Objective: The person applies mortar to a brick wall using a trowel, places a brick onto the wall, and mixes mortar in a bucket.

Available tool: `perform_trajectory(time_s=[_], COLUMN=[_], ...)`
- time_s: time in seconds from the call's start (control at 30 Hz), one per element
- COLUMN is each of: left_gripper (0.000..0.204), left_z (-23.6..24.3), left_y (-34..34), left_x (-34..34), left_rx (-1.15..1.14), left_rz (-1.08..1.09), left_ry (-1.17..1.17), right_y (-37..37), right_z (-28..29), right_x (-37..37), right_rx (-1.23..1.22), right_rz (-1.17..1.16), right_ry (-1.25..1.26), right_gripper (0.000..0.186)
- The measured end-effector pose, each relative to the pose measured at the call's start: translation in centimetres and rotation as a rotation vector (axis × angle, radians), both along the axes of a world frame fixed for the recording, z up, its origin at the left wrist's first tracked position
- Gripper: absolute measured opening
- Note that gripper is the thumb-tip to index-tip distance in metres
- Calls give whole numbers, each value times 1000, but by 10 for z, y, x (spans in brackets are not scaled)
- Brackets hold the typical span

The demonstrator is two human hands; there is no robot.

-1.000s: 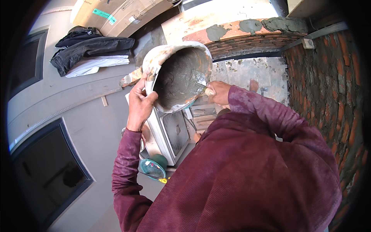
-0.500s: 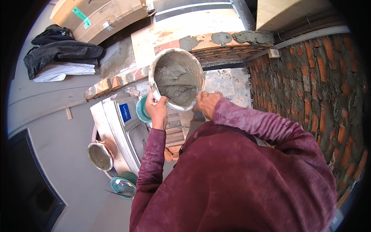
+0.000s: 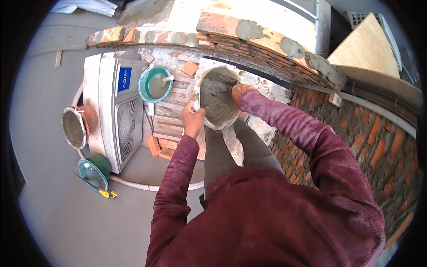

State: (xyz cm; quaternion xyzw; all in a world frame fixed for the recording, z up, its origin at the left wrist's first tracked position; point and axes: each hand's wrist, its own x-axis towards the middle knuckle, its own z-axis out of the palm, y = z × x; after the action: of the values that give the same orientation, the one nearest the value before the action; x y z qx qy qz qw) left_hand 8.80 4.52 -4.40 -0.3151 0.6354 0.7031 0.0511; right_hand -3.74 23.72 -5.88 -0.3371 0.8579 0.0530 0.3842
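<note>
Low brick wall (image 3: pixel 270 39), mortar patches (image 3: pixel 249 30) on top; wooden slats (image 3: pixel 171 121), orange brick (image 3: pixel 190 68) atop

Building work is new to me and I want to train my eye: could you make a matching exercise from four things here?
1. Left hand
2. Mortar in the held bucket
3. Upper teal bucket
4. Fan unit

A. White, with a blue label
B. Gripping the held bucket's rim
C. Grey and lumpy
D. Containing cloudy liquid

Pairs: 1-B; 2-C; 3-D; 4-A

Rough, lumpy mortar (image 3: pixel 216 94), matt plstc bkt (image 3: pixel 212 125)
</note>
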Motion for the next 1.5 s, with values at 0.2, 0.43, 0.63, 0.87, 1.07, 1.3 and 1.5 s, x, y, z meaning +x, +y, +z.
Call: perform_trajectory(time_s=[0.2,0.43,0.63,0.87,1.07,1.3,1.5], left_gripper=[29,23,16,22,26,24,23], left_z=[-184,-373,-414,-430,-466,-466,-473], left_y=[2,2,18,34,14,-6,-8], left_x=[24,36,68,78,90,84,83], left_rx=[-271,-65,-238,-393,-452,35,85], left_rz=[-199,-191,1,158,422,638,691], left_ry=[-136,-146,-64,-226,-193,-232,-275], right_y=[-10,5,-16,-15,-28,-49,-49], right_z=[-168,-372,-387,-380,-390,-405,-432], right_x=[30,34,35,23,58,102,97], right_rx=[272,390,394,367,419,100,-309], right_rz=[-52,34,110,50,1,-979,-1858], right_ry=[-93,89,49,-438,-837,-1124,-1885], right_gripper=[28,43,33,21,32,23,13])
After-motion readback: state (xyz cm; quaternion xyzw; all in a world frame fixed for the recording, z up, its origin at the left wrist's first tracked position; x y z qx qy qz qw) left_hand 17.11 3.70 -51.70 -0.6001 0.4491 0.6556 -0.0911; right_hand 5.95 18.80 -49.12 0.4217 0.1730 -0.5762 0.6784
